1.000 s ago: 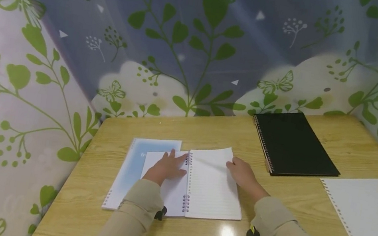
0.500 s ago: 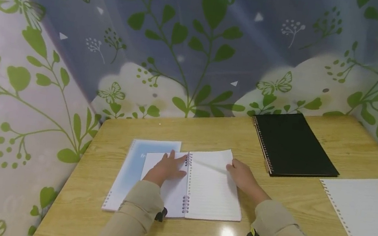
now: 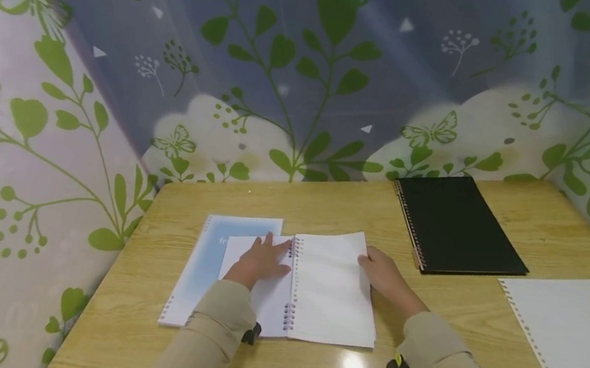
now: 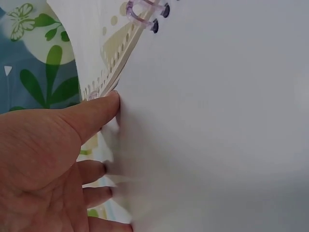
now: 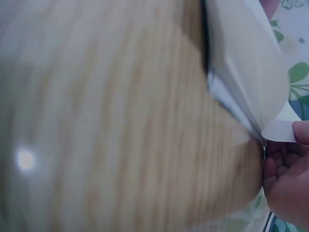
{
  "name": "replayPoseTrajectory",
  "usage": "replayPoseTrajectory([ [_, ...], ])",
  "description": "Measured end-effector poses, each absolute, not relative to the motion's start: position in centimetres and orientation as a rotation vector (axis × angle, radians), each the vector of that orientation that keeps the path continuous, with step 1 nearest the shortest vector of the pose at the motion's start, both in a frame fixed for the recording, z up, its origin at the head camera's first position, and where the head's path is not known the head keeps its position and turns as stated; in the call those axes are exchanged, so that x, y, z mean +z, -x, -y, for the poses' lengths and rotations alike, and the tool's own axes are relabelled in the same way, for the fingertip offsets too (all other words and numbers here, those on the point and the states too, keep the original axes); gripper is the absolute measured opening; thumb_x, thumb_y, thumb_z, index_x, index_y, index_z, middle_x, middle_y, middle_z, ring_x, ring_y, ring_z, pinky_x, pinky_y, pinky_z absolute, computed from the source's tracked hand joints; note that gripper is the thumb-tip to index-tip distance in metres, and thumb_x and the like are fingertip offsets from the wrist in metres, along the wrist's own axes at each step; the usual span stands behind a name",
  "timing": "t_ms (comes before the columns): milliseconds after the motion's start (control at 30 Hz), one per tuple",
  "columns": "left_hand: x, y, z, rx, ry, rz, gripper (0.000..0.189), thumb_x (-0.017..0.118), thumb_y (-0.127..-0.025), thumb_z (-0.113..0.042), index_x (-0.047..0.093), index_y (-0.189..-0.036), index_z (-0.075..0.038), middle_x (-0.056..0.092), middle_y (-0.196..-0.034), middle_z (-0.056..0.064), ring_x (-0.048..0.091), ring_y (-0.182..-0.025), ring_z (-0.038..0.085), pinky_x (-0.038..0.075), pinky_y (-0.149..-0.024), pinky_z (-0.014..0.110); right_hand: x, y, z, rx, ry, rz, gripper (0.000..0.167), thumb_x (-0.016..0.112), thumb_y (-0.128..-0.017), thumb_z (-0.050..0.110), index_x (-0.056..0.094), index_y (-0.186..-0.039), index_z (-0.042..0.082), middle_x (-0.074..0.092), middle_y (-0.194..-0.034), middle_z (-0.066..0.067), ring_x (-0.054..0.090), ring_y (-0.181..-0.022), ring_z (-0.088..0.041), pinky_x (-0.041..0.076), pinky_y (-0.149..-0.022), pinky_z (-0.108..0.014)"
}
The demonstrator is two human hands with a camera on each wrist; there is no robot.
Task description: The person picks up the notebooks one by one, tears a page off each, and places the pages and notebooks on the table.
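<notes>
Pinching the page [image 3: 332,296] at two o'clock, the right hand [image 3: 385,276] has edged outward, seemingly tautening it; the left hand [image 3: 260,261] lies spread.

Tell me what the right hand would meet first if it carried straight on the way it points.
The right-hand page of the open notebook, whose outer edge the right hand pinches as it points forward and left. Depth is unclear, so it might slide over the paper or buckle it.
</notes>
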State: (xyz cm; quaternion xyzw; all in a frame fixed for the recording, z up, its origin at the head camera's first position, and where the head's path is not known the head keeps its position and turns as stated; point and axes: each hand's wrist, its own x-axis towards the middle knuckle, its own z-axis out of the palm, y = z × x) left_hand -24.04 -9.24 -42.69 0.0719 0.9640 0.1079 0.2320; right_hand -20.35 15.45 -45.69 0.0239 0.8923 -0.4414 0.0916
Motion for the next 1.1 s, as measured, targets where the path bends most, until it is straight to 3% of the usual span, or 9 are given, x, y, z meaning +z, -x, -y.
replayPoseTrajectory([
  [133, -42.6, 24.0, 9.2, 0.274, -0.206, -2.665, 0.061, 0.051, -0.091, -0.041, 0.025, -0.145, -0.032, 0.004, -0.155, 0.014, 0.007, -0.142, 0.038, 0.022, -0.105, 0.064, -45.6, 20.1, -15.6, -1.337, -0.087, -2.685, 0.032, 0.036, -0.099, 0.031, 0.042, -0.081, 0.006, 0.038, -0.071, -0.005, 0.038, -0.067, -0.017, 0.033, -0.059, -0.028],
  [300, -42.6, 24.1, 9.1, 0.253, -0.224, -2.687, 0.061, 0.052, -0.091, -0.042, 0.026, -0.145, -0.032, 0.006, -0.155, 0.014, 0.009, -0.142, 0.037, 0.023, -0.106, 0.061, -45.3, 18.9, -15.8, -1.327, -0.122, -2.73, 0.051, 0.037, -0.095, 0.051, 0.054, -0.081, 0.005, 0.05, -0.075, -0.006, 0.045, -0.071, -0.017, 0.037, -0.062, -0.028],
  [500, -42.6, 23.8, 9.4, 0.253, -0.188, -2.673, 0.061, 0.052, -0.091, -0.041, 0.026, -0.145, -0.033, 0.006, -0.155, 0.013, 0.008, -0.142, 0.037, 0.021, -0.107, 0.06, -45.0, 15.3, -15.4, -1.273, -0.004, -2.799, 0.04, 0.056, -0.09, 0.036, 0.05, -0.066, 0.005, 0.051, -0.074, -0.008, 0.047, -0.069, -0.019, 0.038, -0.059, -0.029],
  [600, -42.7, 23.7, 9.3, 0.253, -0.2, -2.675, 0.06, 0.051, -0.091, -0.041, 0.026, -0.145, -0.032, 0.006, -0.155, 0.014, 0.009, -0.142, 0.037, 0.022, -0.107, 0.061, -44.9, 13.1, -15.2, -1.197, 0.056, -2.873, 0.037, 0.059, -0.088, 0.035, 0.05, -0.065, 0.007, 0.058, -0.098, -0.019, 0.053, -0.091, -0.032, 0.046, -0.074, -0.04],
  [700, -42.7, 23.7, 9.3, 0.249, -0.206, -2.674, 0.06, 0.051, -0.092, -0.041, 0.026, -0.145, -0.032, 0.006, -0.155, 0.014, 0.009, -0.142, 0.038, 0.022, -0.107, 0.061, -44.8, 11.2, -15.0, -1.142, 0.056, -2.896, 0.035, 0.062, -0.086, 0.036, 0.052, -0.069, 0.007, 0.051, -0.122, -0.029, 0.046, -0.111, -0.046, 0.042, -0.089, -0.054],
  [800, -42.8, 23.7, 9.3, 0.26, -0.2, -2.674, 0.06, 0.051, -0.092, -0.041, 0.026, -0.145, -0.032, 0.006, -0.155, 0.013, 0.008, -0.142, 0.037, 0.02, -0.108, 0.06, -44.7, 10.2, -14.8, -1.12, 0.055, -2.919, 0.03, 0.065, -0.084, 0.029, 0.052, -0.067, 0.008, 0.051, -0.123, -0.029, 0.045, -0.113, -0.048, 0.04, -0.091, -0.057],
  [933, -42.6, 23.7, 9.3, 0.281, -0.203, -2.675, 0.06, 0.051, -0.092, -0.04, 0.026, -0.145, -0.032, 0.005, -0.155, 0.013, 0.006, -0.142, 0.037, 0.018, -0.109, 0.06, -44.6, 9.7, -14.5, -1.096, 0.094, -2.993, 0.027, 0.066, -0.083, 0.018, 0.048, -0.064, 0.01, 0.063, -0.094, -0.017, 0.058, -0.085, -0.031, 0.049, -0.072, -0.038],
  [1033, -42.8, 23.8, 9.3, 0.257, -0.224, -2.682, 0.06, 0.05, -0.092, -0.041, 0.025, -0.146, -0.032, 0.005, -0.155, 0.014, 0.007, -0.142, 0.038, 0.021, -0.107, 0.061, -44.5, 9.8, -14.3, -1.111, 0.077, -2.992, 0.029, 0.065, -0.083, 0.015, 0.045, -0.062, 0.01, 0.051, -0.069, -0.004, 0.045, -0.064, -0.015, 0.036, -0.054, -0.025],
  [1100, -42.8, 23.8, 9.3, 0.24, -0.237, -2.688, 0.06, 0.05, -0.092, -0.041, 0.025, -0.146, -0.031, 0.005, -0.155, 0.015, 0.008, -0.142, 0.038, 0.023, -0.106, 0.061, -44.4, 9.9, -14.3, -1.138, 0.051, -2.976, 0.032, 0.064, -0.083, 0.014, 0.042, -0.061, 0.01, 0.042, -0.064, 0.0, 0.037, -0.06, -0.012, 0.03, -0.052, -0.022],
])
